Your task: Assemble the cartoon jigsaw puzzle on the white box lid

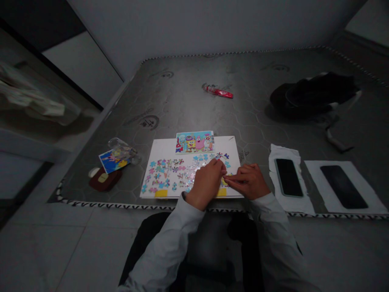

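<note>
The left hand [208, 183] and right hand [247, 181] meet over the near right part of a white puzzle board [188, 190], their fingers drawn narrow and almost touching. Any piece pinched between them is hidden, so I cannot tell whether either hand holds one. A yellow jigsaw piece [225, 181] lies just under the right fingertips [232, 178]. The other jigsaw pieces [170, 172] spread leftward and ahead of the hands, nearer the left hand. The board's long axis runs crosswise to the person, with its right end nearer the right hand.

A cartoon picture card [195, 142] sits at the board's far edge. Left of the board are a clear plastic bag [123, 149] and a brown pouch [105, 180]. To the right, 2 smartphones [288, 177] lie on white sheets [343, 167]. All of this rests on a bare mattress [182, 101], with a red tube [217, 91] and a black bag [313, 95] farther off.
</note>
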`<state>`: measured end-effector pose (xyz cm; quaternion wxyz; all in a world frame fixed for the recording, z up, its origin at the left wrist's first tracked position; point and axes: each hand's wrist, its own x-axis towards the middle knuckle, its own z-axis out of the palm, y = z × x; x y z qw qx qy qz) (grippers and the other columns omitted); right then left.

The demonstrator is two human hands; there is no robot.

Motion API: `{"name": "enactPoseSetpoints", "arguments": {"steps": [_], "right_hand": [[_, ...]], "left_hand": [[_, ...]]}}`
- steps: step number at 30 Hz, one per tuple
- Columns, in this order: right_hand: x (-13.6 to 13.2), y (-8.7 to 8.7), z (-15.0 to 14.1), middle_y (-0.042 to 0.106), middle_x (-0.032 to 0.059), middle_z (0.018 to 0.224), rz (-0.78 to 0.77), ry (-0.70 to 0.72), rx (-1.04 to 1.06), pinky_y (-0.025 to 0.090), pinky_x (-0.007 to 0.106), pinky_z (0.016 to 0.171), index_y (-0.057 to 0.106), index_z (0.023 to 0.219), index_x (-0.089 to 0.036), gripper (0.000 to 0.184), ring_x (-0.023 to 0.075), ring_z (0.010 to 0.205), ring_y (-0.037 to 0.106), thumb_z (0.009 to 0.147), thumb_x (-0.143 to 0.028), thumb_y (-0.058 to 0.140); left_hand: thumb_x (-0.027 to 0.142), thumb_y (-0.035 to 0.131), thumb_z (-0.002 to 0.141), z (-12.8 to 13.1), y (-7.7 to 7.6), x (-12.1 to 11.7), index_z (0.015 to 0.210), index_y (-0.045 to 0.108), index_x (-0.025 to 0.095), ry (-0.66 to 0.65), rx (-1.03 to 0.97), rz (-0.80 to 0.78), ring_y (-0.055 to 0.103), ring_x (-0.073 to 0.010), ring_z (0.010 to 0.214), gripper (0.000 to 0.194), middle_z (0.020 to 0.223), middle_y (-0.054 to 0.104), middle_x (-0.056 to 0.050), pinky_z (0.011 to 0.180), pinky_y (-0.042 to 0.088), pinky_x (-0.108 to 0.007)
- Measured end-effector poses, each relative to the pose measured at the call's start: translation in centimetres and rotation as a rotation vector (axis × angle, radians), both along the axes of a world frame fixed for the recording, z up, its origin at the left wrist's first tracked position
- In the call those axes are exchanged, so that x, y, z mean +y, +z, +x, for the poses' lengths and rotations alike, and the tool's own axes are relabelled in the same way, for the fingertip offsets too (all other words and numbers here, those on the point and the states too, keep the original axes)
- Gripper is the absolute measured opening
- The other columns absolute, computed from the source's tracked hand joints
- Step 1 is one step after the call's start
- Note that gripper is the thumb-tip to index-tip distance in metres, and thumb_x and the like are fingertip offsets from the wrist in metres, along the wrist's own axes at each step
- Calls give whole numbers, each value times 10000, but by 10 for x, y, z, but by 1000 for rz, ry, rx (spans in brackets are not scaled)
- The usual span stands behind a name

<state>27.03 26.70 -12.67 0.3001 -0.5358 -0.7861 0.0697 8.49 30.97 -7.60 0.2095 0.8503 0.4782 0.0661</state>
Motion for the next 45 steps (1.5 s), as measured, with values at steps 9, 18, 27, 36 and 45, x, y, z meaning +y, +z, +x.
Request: {"name": "enactPoseSetpoints", "arguments": {"steps": [9, 18, 27, 36, 45], "right_hand": [[0, 1, -1, 577, -33, 585, 7, 7, 23, 242, 345, 737, 814, 876, -341, 147, 118, 643, 525, 887, -433, 698], [0, -2, 1, 578, -33, 599, 29, 6, -12, 233, 345, 729, 812, 892, -344, 138, 126, 655, 524, 882, -432, 706], [0, -3, 0, 589, -35, 600, 14, -7, 26, 243, 346, 741, 812, 880, -347, 134, 120, 648, 519, 875, -436, 712], [-1, -4, -1, 589, -42, 603, -1, -28, 24, 235, 354, 760, 810, 889, -364, 126, 117, 654, 522, 865, -449, 721], [-1, -3, -2, 572, -40, 585, 5, -37, 20, 231, 359, 750, 813, 863, -354, 127, 121, 650, 523, 866, -441, 721]], "left_hand": [[224, 485, 973, 5, -6, -5, 957, 617, 225, 126, -134, -56, 640, -177, 898, 133, 1013, 651, -26, 798, 468, -290], [271, 516, 977, 7, -4, -4, 961, 674, 234, 175, -77, -29, 652, -180, 887, 163, 975, 670, -23, 767, 455, -289], [254, 522, 976, 7, 10, -5, 1045, 661, 237, 64, 129, 33, 661, -194, 834, 156, 1035, 660, -46, 685, 446, -293], [307, 555, 963, -4, -5, 7, 919, 701, 228, 70, -111, -30, 664, -195, 916, 171, 959, 720, -16, 795, 457, -289], [320, 534, 977, 3, 3, 0, 985, 691, 236, 103, 46, 39, 651, -190, 830, 178, 970, 677, -36, 696, 435, -289]]}}
